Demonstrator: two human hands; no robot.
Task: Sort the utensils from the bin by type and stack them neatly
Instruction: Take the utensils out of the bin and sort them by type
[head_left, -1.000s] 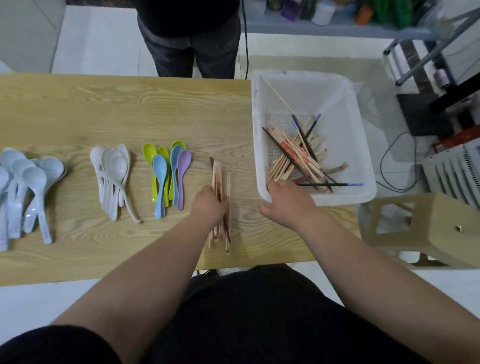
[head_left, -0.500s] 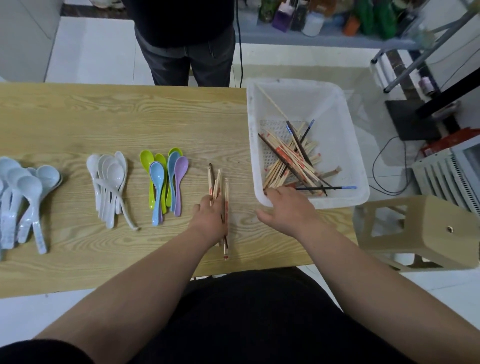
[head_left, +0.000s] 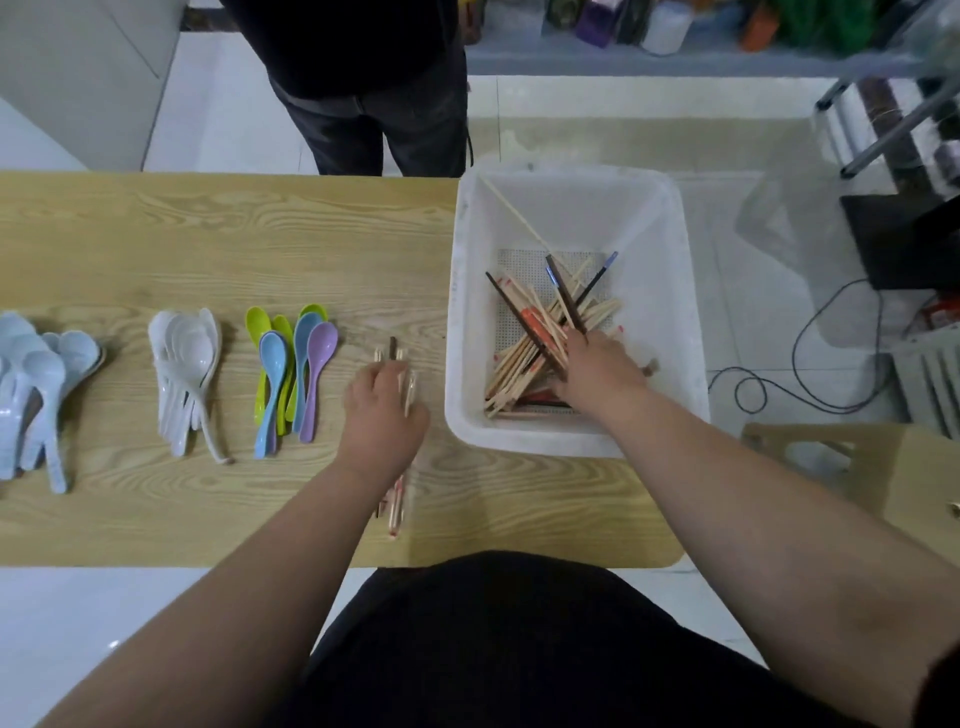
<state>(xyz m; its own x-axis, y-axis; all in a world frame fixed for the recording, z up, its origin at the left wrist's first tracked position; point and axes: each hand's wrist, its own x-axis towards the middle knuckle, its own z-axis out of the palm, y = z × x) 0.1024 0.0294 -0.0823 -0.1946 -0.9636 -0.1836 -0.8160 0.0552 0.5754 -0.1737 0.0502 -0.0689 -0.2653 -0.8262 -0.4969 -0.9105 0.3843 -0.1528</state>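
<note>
left grip (head_left: 384, 410) and right grip (head_left: 597, 374) both reach forward, palms down.

No legible text, numbers or brand marks. Red print on the chopstick wrappers (head_left: 534, 321) in the bin (head_left: 692, 312) is too blurred to read. Labels on the shelf containers (head_left: 666, 21) are illegible too.

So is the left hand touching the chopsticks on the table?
Touching. Head view: the left hand rests on the chopsticks, which stick out from under it at both ends.

Beyond the wooden table (head_left: 156, 234), a standing person (head_left: 374, 119) in dark trousers — wooden stool (head_left: 883, 467) and black cable (head_left: 795, 353) at right
</note>
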